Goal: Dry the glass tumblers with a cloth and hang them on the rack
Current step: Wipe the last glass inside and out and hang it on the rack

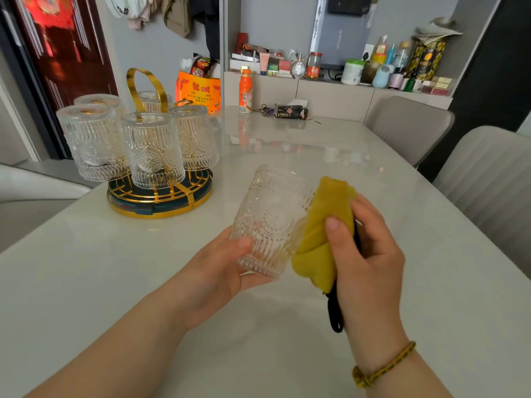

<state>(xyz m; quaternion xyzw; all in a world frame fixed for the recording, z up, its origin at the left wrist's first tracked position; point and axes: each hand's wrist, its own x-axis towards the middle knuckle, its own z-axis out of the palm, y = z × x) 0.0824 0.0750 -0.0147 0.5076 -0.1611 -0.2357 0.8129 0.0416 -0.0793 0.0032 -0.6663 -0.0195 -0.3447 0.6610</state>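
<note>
My left hand (218, 271) grips a clear embossed glass tumbler (268, 219) above the white table, tilted with its mouth away from me. My right hand (365, 248) holds a bunched yellow cloth (324, 225) against the tumbler's right side; a black loop hangs from the cloth below my palm. At the table's left stands a round rack (159, 202) with a gold rim and gold handle. Several matching tumblers (152, 150) hang upside down on it.
The glossy white table (287, 326) spreads under my hands. At its far edge stand an orange bottle (245, 91), keys and a dark tissue pack (291, 112). Two grey chairs (485, 173) sit along the right side. A cluttered shelf runs behind.
</note>
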